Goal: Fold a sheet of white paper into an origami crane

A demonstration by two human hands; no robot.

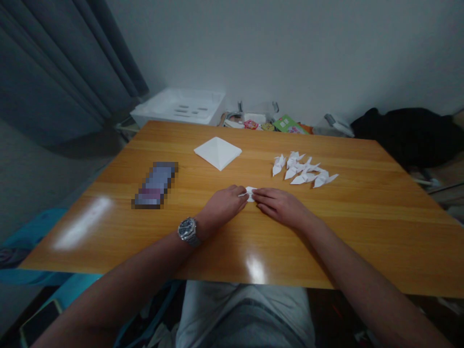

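A small folded piece of white paper lies on the wooden table between my two hands, and their fingers cover much of it. My left hand, with a metal watch on its wrist, has its curled fingers closed on the paper's left side. From the right, my right hand grips the other side, fingers close together on the paper. Several folded white paper cranes sit in a cluster beyond my right hand. Farther back, left of the cranes, is a creased sheet of white paper.
A phone-like pixelated device rests on the wooden table to the left. Behind the far edge are a white plastic tray and small packets. A dark bundle lies at the back right; a curtain hangs at left.
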